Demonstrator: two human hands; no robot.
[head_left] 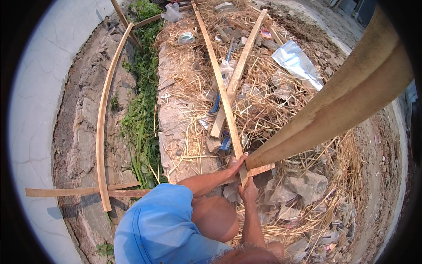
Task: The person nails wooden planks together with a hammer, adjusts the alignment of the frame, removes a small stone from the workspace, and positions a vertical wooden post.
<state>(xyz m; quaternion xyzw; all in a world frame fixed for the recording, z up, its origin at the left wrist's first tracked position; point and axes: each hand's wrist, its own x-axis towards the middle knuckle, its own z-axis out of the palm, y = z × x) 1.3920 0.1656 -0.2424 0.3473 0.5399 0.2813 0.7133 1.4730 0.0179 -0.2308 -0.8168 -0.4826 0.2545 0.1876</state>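
A long, thin wooden batten point(220, 83) runs from the top of the view down to my hands. My left hand point(237, 163) is closed round it near its lower end, beside the foot of a thick wooden post point(321, 110). Just below, at the batten's very end, my right hand point(248, 190) grips it too. The post rises close past the camera toward the upper right. A short wooden piece point(262, 170) crosses under the batten at this joint, partly hidden by my left forearm. How the pieces are fastened cannot be seen.
Another batten point(241, 70) lies crossed beneath the long one. Dry straw point(189, 88), rubble stones point(307, 187) and a silvery plastic sheet point(296, 64) surround the work. Leftward are green plants point(140, 132), a curved-looking batten point(105, 114), a crossing strip point(66, 192) and pale paving point(33, 145).
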